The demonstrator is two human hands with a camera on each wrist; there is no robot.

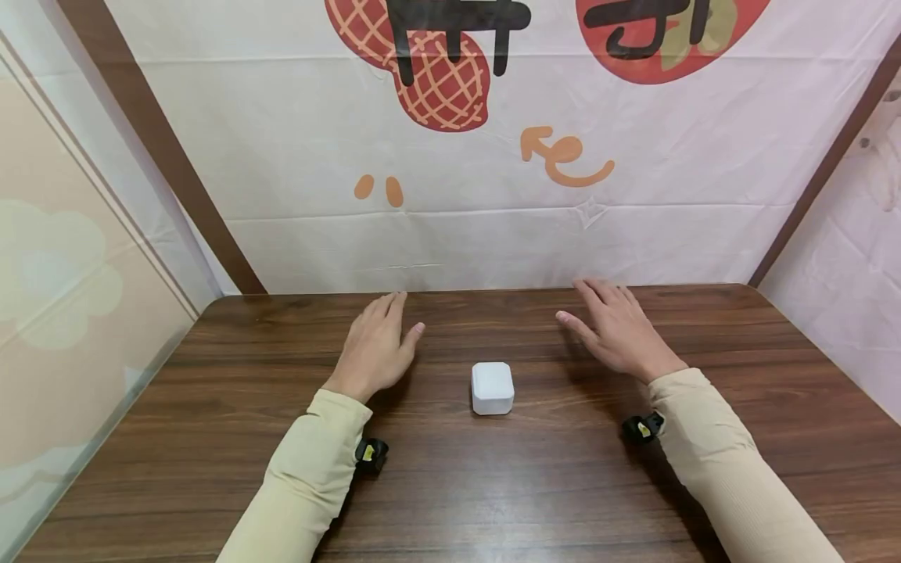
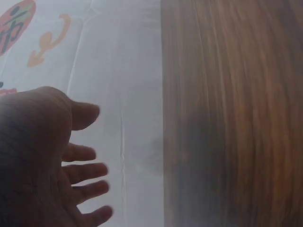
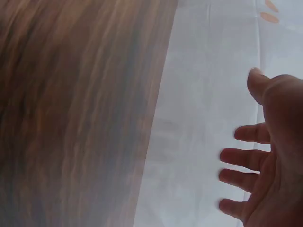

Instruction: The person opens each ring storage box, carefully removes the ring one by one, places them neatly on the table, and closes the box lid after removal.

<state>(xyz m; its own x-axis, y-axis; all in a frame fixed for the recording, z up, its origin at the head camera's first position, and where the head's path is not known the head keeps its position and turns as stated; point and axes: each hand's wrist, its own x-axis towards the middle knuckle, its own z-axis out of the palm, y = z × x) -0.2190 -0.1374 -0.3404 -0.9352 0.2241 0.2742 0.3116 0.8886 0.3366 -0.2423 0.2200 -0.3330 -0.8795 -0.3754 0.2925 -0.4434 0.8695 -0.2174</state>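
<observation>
The box (image 1: 493, 389) sits on the table (image 1: 493, 500), between your left hand (image 1: 376, 344) and your right hand (image 1: 619, 332) and a little nearer you than either. Both hands are over the table's far part, apart from the box. At the inner side of your left sleeve (image 1: 303, 461) is the left wrist camera (image 1: 371, 454); at the inner side of your right sleeve (image 1: 711, 438), the right wrist camera (image 1: 641, 429). The backdrop sheet (image 1: 281, 141) is behind the table, with a left side panel (image 1: 56, 195) and a right side panel (image 1: 852, 203) flanking it.
</observation>
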